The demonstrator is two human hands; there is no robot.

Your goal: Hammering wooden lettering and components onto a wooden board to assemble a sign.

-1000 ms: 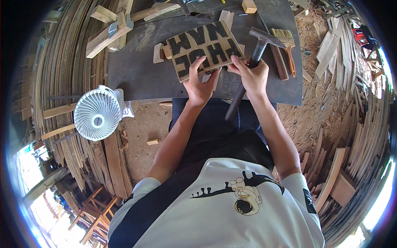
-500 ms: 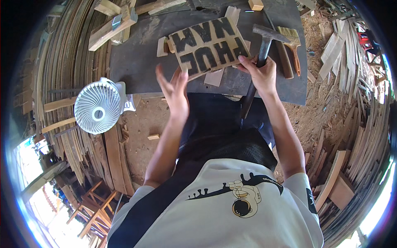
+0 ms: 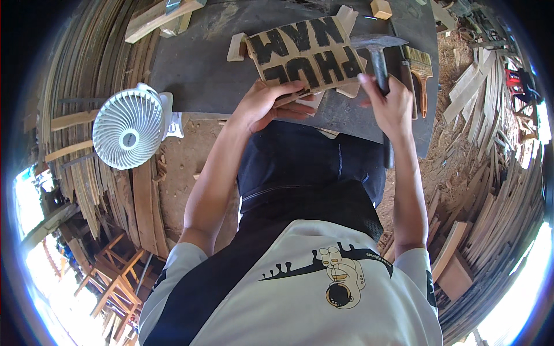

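A flat wooden board [image 3: 301, 56] with dark carved lettering is held over the near part of the dark worktable [image 3: 199, 75]. My left hand [image 3: 264, 106] grips its near edge, thumb on top and fingers underneath. At the board's right side, my right hand [image 3: 393, 109] closes around the shaft of a hammer [image 3: 378, 60]. The hammer's metal head points away from me, and its handle runs down past my wrist. My right thumb is close to the board's corner; whether it touches, I cannot tell.
A paintbrush [image 3: 423, 86] lies on the table's right side. Small wood blocks [image 3: 381, 9] and a wooden piece [image 3: 164, 20] are at the far side. A white fan [image 3: 128, 130] stands at the left. Stacked planks [image 3: 487, 230] line both sides.
My left hand, open beside the board before, has closed on its near edge. My right hand has moved right with the hammer, its thumb coming away from the board's top.
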